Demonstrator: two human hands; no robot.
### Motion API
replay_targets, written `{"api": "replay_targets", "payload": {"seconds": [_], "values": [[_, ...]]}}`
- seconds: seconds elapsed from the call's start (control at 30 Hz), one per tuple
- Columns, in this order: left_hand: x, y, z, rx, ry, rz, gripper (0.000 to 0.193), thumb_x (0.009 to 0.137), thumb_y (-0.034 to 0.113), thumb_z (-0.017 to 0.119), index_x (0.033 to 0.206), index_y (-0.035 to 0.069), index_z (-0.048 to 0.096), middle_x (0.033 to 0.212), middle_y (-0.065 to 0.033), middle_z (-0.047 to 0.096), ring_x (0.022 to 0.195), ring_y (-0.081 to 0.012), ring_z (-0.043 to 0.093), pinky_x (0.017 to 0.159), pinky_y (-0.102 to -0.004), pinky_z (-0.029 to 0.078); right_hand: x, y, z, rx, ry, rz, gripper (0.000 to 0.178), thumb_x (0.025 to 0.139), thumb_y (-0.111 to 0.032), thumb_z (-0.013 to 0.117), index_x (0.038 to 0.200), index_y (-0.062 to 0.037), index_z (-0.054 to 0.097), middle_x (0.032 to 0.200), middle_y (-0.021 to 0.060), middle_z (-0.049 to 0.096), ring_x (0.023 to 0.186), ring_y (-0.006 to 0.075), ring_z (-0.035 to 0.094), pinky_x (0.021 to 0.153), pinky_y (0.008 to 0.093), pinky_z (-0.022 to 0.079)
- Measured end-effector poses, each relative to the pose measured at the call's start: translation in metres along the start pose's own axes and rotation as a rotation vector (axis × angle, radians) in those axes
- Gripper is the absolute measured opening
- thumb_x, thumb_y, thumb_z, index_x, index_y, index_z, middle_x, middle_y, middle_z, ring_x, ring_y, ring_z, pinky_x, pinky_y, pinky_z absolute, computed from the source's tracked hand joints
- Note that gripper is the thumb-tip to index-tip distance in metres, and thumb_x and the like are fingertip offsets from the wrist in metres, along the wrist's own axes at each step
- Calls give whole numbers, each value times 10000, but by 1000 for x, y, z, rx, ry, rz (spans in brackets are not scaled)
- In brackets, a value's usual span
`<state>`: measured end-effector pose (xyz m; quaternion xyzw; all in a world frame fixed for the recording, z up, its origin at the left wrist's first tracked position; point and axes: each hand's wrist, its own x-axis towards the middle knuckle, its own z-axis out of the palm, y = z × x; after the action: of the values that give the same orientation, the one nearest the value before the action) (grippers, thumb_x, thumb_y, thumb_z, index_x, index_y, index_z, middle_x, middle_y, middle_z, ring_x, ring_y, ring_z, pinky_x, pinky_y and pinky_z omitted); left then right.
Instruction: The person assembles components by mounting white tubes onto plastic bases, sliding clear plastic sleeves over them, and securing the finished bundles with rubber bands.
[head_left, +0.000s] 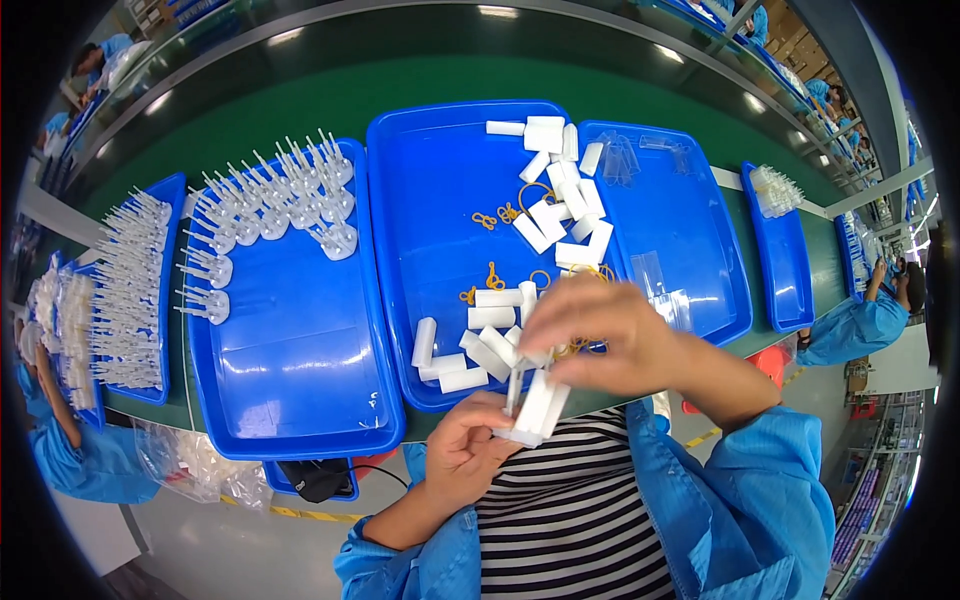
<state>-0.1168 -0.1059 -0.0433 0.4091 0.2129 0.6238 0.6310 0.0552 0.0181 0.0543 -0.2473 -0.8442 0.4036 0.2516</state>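
Observation:
My left hand point(468, 446) pinches a white plastic piece point(536, 412) at the near edge of the middle blue tray point(425, 190). The piece looks like upright white blocks on a pale base, with a thin greyish part beside them. Just above it is my right hand point(612, 335), smeared by motion, its fingers curled together. What lies between those fingertips is too blurred to make out. Loose white blocks point(484, 316) lie in the tray, next to orange rubber bands point(484, 220). My right hand hides part of this pile.
To the left, a blue tray point(290, 370) holds white parts with thin upright stems point(272, 215); another full tray point(135, 290) stands beyond. At right, a blue tray point(690, 225) holds clear plastic pieces point(622, 158). The green conveyor point(330, 95) runs behind. Co-workers sit on both sides.

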Motion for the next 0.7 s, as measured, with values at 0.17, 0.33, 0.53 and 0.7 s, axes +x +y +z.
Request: {"api": "replay_targets", "payload": {"seconds": [0.17, 0.33, 0.53, 0.7], "values": [[-6, 6, -4, 93, 108, 65, 231, 818, -68, 576, 1036, -1, 535, 1030, -127, 511, 925, -167, 549, 843, -290, 453, 28, 41, 3, -429, -20, 45, 180, 683, -114, 712, 844, -59, 651, 863, 81, 651, 787, 252, 615, 685, 353, 472], [-3, 13, -1, 208, 153, 93, 219, 819, -57, 582, 1029, -4, 547, 1019, -120, 510, 902, -150, 557, 820, -272, 474, 47, 50, 16, -715, -306, 174, 176, 665, -65, 680, 836, -72, 637, 817, 84, 624, 808, 255, 598, 744, 356, 466], [-1, 16, -1, 234, 171, 65, 213, 817, -68, 578, 1023, -16, 560, 1031, -117, 505, 937, -159, 556, 834, -272, 470, 44, 53, 8, -717, -167, -95, 170, 638, -33, 653, 803, -66, 629, 813, 83, 595, 789, 255, 589, 721, 359, 469], [1, 16, 1, 309, 106, 8, 191, 809, -53, 601, 997, -17, 594, 1032, -120, 529, 906, -157, 564, 802, -254, 468, 31, 29, -5, -576, -65, -78, 213, 635, -39, 678, 835, -95, 630, 951, 55, 618, 816, 240, 599, 737, 354, 474]]}}
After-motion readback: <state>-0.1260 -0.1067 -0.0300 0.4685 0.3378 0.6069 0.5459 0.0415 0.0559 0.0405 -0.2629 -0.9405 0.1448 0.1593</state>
